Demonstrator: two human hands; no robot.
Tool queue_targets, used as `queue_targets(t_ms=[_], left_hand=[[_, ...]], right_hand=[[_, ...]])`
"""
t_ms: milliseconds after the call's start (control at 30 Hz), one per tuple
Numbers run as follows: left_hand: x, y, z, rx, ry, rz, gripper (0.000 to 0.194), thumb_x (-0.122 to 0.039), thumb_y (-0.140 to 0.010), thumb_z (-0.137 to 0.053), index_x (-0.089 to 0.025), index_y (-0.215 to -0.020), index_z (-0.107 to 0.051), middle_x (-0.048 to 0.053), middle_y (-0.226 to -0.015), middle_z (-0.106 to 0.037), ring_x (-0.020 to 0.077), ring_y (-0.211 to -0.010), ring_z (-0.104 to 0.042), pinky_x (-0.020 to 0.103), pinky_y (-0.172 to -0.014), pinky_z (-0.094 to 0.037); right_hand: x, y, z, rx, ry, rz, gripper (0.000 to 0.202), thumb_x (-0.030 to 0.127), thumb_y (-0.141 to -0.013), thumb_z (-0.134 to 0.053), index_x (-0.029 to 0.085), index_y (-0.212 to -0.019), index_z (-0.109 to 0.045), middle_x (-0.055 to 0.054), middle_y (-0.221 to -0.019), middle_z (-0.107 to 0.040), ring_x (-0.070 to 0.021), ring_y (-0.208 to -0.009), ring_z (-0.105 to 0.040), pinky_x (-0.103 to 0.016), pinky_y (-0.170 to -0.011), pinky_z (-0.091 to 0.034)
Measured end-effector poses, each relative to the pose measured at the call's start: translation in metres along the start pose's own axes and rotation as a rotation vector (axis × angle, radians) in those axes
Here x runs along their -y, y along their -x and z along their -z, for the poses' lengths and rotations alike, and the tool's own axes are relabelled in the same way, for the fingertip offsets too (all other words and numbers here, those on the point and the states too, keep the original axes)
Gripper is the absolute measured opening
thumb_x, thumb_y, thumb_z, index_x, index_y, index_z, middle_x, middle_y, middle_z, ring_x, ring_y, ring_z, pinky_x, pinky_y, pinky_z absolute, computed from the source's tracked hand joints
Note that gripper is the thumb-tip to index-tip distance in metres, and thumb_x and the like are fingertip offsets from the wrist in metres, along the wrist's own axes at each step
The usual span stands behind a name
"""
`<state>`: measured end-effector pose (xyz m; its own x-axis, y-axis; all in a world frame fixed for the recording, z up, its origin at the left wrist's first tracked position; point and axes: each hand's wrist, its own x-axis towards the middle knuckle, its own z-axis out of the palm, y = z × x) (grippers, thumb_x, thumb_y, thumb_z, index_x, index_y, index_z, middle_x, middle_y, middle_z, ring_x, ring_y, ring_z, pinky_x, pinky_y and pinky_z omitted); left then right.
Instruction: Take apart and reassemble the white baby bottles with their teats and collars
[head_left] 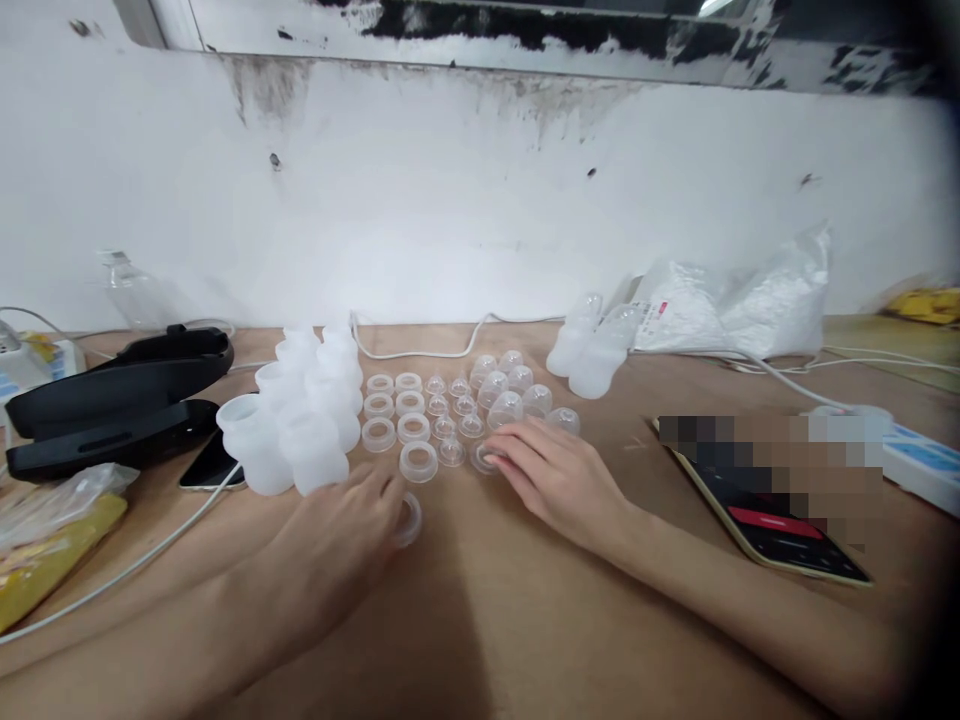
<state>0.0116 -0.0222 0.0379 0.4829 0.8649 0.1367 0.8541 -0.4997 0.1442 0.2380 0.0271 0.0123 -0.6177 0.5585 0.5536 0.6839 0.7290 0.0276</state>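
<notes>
My left hand (pixel 341 535) is closed on a translucent screw ring (pixel 409 520), tilted on edge just above the table. With fingertips together, my right hand (pixel 559 480) pinches a clear bottle nipple (pixel 482 458) at the front of the nipple column. Between the hands lie two columns of screw rings (pixel 418 461) and two columns of clear nipples (pixel 451 452). Clear domed caps (pixel 505 410) stand behind my right fingers, which partly hide the nearest ones. Beside my left hand are several frosted white baby bottles (pixel 313 450) without tops.
Two capped bottles (pixel 592 370) stand at the back right, near a plastic bag of white pieces (pixel 735 300). A phone (pixel 765 510) lies by my right forearm. A black case (pixel 112 400), another phone (pixel 214 465), a yellow packet (pixel 60 550) and white cables occupy the left.
</notes>
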Motion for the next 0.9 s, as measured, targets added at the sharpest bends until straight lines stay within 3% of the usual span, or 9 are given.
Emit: queue_targets(t_ms=[133, 233, 400, 600, 733, 900], left_hand=[[0.002, -0.004, 0.000, 0.139, -0.324, -0.029, 0.031, 0.003, -0.066, -0.043, -0.011, -0.090, -0.057, 0.014, -0.097, -0.058, 0.0270, -0.090, -0.055, 0.038, -0.070, -0.048], [0.005, -0.007, -0.007, 0.118, -0.491, -0.018, 0.032, 0.004, -0.071, -0.039, -0.011, -0.093, -0.057, 0.014, -0.099, -0.057, 0.0245, -0.090, -0.056, 0.035, -0.068, -0.051], [0.009, -0.012, -0.016, 0.113, -0.505, 0.037, 0.038, 0.006, -0.074, -0.032, -0.011, -0.099, -0.055, 0.013, -0.103, -0.057, 0.0214, -0.090, -0.058, 0.025, -0.055, -0.054], [0.010, -0.016, -0.017, 0.081, -0.544, 0.047, 0.042, 0.005, -0.076, -0.028, -0.009, -0.109, -0.050, 0.014, -0.111, -0.054, 0.0216, -0.093, -0.058, 0.023, -0.047, -0.054], [0.011, -0.017, -0.020, -0.015, -0.552, -0.052, 0.045, 0.004, -0.077, -0.029, -0.012, -0.116, -0.045, 0.014, -0.116, -0.051, 0.0243, -0.099, -0.055, 0.028, -0.051, -0.055], [0.013, -0.019, -0.023, -0.009, -0.490, -0.103, 0.049, 0.004, -0.076, -0.032, -0.021, -0.118, -0.043, 0.010, -0.115, -0.051, 0.0242, -0.101, -0.053, 0.026, -0.054, -0.055]], right_hand=[[-0.005, -0.006, -0.010, 0.069, 0.303, 0.084, 0.023, 0.015, -0.084, -0.041, 0.012, -0.078, -0.063, -0.008, -0.076, -0.063, -0.0193, -0.073, -0.053, -0.031, -0.063, -0.038], [-0.005, -0.008, -0.013, 0.099, 0.367, 0.069, 0.020, 0.014, -0.083, -0.044, 0.012, -0.081, -0.063, -0.007, -0.076, -0.063, -0.0197, -0.073, -0.052, -0.031, -0.062, -0.034], [-0.007, -0.012, -0.015, 0.148, 0.360, 0.022, 0.022, 0.017, -0.085, -0.043, 0.013, -0.080, -0.064, -0.007, -0.076, -0.063, -0.0193, -0.074, -0.052, -0.031, -0.065, -0.032], [-0.007, -0.014, -0.015, 0.133, 0.316, 0.026, 0.022, 0.018, -0.086, -0.042, 0.014, -0.084, -0.063, -0.006, -0.076, -0.064, -0.0191, -0.076, -0.052, -0.031, -0.066, -0.031], [-0.008, -0.015, -0.015, 0.109, 0.304, 0.039, 0.022, 0.017, -0.086, -0.042, 0.014, -0.083, -0.063, -0.006, -0.076, -0.064, -0.0189, -0.076, -0.051, -0.031, -0.066, -0.031], [-0.009, -0.018, -0.018, 0.118, 0.267, 0.025, 0.022, 0.019, -0.086, -0.043, 0.015, -0.079, -0.063, -0.005, -0.073, -0.064, -0.0185, -0.074, -0.050, -0.031, -0.067, -0.030]])
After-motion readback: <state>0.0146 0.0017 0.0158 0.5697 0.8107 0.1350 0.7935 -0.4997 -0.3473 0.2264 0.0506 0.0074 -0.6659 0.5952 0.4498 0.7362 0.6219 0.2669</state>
